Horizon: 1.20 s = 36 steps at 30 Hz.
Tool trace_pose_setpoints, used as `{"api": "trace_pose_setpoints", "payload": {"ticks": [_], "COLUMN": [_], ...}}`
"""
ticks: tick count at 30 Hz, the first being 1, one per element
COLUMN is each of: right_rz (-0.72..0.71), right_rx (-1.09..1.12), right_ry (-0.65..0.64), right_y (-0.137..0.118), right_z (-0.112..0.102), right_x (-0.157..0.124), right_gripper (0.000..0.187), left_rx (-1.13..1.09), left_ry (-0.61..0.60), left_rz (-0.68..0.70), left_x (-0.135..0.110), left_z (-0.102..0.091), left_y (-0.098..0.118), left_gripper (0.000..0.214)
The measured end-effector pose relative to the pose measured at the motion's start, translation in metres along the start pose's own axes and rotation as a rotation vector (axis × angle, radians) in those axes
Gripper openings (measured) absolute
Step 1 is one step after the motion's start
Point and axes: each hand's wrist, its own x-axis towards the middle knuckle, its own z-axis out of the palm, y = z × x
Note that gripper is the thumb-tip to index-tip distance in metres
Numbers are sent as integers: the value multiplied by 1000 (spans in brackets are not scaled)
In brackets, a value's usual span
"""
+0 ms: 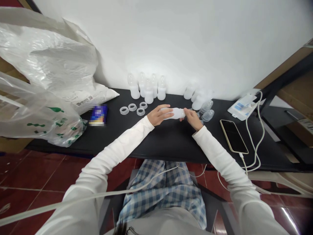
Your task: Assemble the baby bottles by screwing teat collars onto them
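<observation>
A white baby bottle [176,113] lies sideways between my hands above the black table. My left hand [159,115] wraps around its body. At its neck end, my right hand [193,118] has its fingers closed; what exactly they grip there, bottle neck or ring, I cannot make out. Several white bottles with clear caps [148,93] stand at the back, left of centre. In front of them lie several clear rings [141,111]. Behind my right hand are white bottles without caps [188,91]. Clear domed caps [208,115] lie beside that hand, partly hidden by it.
At the left, large plastic bags [49,55] and a blue packet [98,115] take up the table [117,137]. A phone [234,136] with a white charging cable [260,127] and a clear plastic case [243,106] lie right. A white wall rises behind.
</observation>
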Motion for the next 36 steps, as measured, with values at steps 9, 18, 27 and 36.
{"api": "trace_pose_setpoints", "payload": {"ticks": [9, 18, 27, 36], "right_rz": [-30, 97, 304, -106], "right_rx": [-145, -1014, -1072, -739], "right_ry": [-88, 662, 616, 839], "right_y": [-8, 4, 25, -6], "right_z": [-6, -50, -59, -43], "right_x": [0, 3, 4, -6], "right_gripper": [74, 39, 36, 34], "left_rx": [56, 90, -355, -776], "left_ry": [-122, -23, 226, 382], "left_rz": [-149, -411, -831, -1142], "left_x": [-3, 0, 0, 3], "left_z": [-1, 0, 8, 10], "left_y": [-3, 4, 5, 1], "left_gripper": [22, 20, 59, 55]}}
